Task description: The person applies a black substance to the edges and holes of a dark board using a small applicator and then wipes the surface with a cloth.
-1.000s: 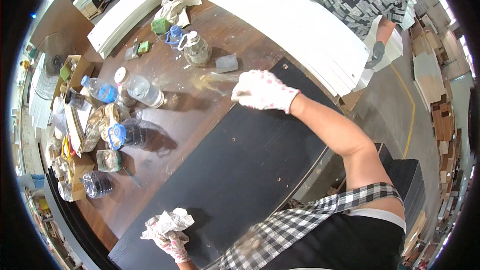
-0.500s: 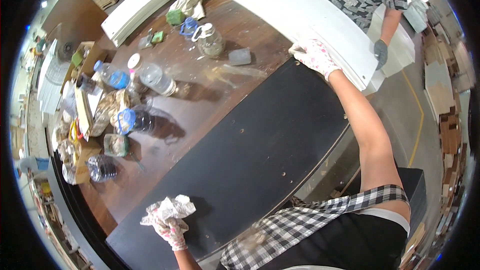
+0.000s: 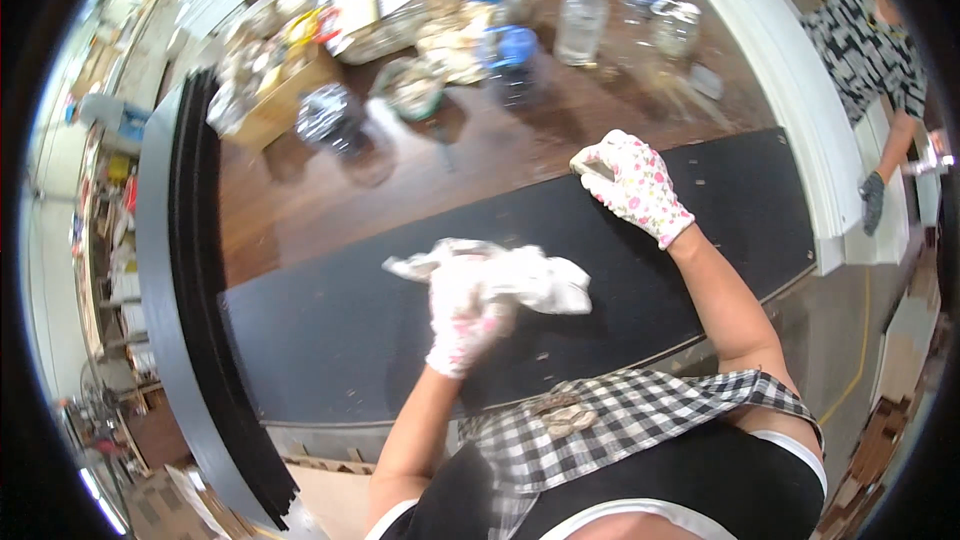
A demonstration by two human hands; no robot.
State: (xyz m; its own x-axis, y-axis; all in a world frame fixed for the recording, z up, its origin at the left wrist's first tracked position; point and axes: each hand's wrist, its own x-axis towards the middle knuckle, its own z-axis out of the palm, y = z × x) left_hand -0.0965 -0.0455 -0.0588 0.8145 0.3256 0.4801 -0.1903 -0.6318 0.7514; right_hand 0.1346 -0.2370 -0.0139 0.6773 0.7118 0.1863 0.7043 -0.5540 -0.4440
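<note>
A long black panel [image 3: 330, 340] lies flat in front of me. My left hand [image 3: 465, 325], in a white floral glove and blurred by motion, grips a crumpled white cloth [image 3: 545, 280] over the middle of the panel. At the panel's far edge is my right hand [image 3: 635, 185], gloved alike, palm down. Its fingers are curled, and something beige shows by the fingertips; whether it is a held piece or part of the glove is unclear.
Beyond the panel, the brown tabletop [image 3: 290, 230] holds clear bottles [image 3: 583, 20], a dark jug [image 3: 325, 118], a green tub [image 3: 408, 90] and a cardboard box [image 3: 285, 100]. Black boards [image 3: 185, 270] stand at the left, white boards [image 3: 760, 60] at the right, where a co-worker's gloved hand [image 3: 872, 202] hangs.
The view has turned. My left hand has moved with the cloth from the panel's left end toward its middle. My right hand has come leftward along the far edge, away from the white boards.
</note>
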